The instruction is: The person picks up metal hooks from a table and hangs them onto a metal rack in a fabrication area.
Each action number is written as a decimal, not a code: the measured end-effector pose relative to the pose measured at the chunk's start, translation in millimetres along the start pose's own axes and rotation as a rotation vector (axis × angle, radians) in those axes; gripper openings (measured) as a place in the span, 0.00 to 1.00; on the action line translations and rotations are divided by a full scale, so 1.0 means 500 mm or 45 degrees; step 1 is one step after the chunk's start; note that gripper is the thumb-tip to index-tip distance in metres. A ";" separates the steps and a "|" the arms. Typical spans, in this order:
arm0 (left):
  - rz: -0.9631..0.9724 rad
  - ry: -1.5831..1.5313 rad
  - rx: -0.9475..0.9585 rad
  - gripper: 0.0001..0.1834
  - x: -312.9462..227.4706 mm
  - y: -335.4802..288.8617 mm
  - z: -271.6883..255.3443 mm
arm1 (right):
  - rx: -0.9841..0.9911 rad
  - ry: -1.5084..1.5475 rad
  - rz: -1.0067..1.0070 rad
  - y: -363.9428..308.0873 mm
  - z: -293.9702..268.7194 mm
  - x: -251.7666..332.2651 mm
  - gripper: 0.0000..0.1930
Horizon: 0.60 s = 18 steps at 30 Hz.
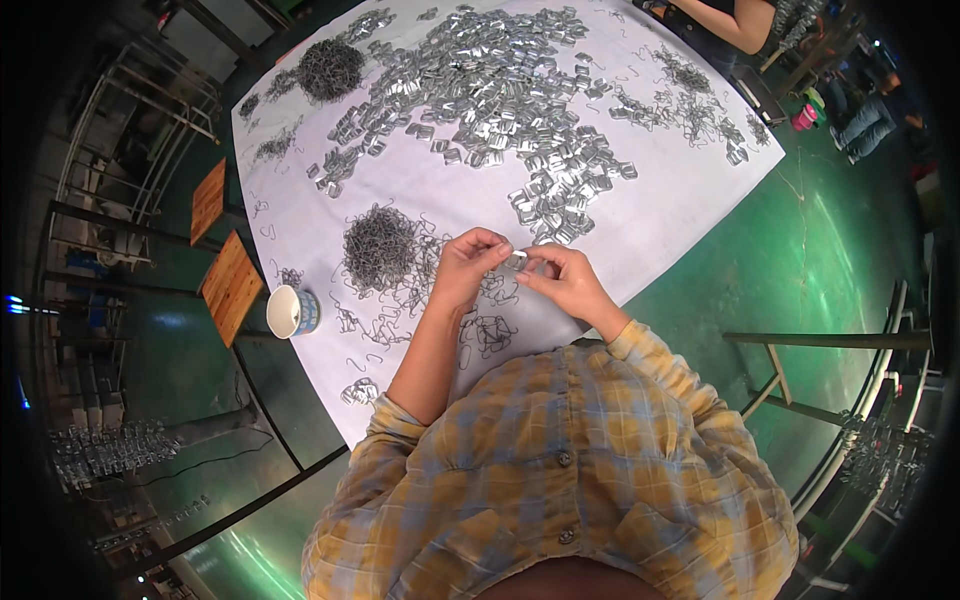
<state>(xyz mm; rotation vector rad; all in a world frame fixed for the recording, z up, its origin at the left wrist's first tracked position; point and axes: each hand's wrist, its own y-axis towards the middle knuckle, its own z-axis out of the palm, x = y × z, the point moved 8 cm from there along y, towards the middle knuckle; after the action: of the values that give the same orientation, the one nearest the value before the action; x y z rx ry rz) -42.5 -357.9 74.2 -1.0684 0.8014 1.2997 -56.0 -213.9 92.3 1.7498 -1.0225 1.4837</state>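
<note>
1. White-covered table (690, 190): spreading out in front of the person in the plaid shirt (570, 430).
2. Silver clip pile (490, 95): sprawling across the middle and far side; its near tail is ending just beyond the hands, so a careless reach could be scattering pieces.
3. Wire-hook heap (380, 248): sitting left of the left forearm, loose hooks (488, 335) spilling below the hands. Dragging a sleeve could be snagging or tangling these.
4. Left hand (468, 262): thumb and fingertips pinching nearly closed, meeting the clip's left side. Can't tell if a wire is in there too.
5. Right hand (568, 282): thumb and forefinger pinching the clip's right side.
6. Paper cup (311, 308): standing by the left table edge; an elbow bump could be tipping it off.
7. Small metal clip (517, 261): staying above the table between both hands' fingertips; uneven pressure could be making it slip.
</note>
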 end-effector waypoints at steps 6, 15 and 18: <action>0.043 0.071 -0.057 0.05 -0.018 -0.018 0.005 | -0.086 -0.111 -0.145 0.015 -0.055 -0.036 0.09; 0.090 0.345 -0.204 0.04 -0.021 -0.042 -0.022 | -0.245 -1.172 -0.336 0.045 -0.033 -0.036 0.17; 0.093 0.375 -0.161 0.04 -0.015 -0.046 -0.019 | -0.202 -1.007 -0.245 0.063 -0.035 -0.058 0.14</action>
<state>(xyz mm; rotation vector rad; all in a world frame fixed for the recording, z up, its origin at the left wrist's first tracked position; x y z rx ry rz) -19.9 -368.1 81.7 -1.3636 0.9951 1.2840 -93.8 -210.5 66.3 2.2856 -1.2452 0.5498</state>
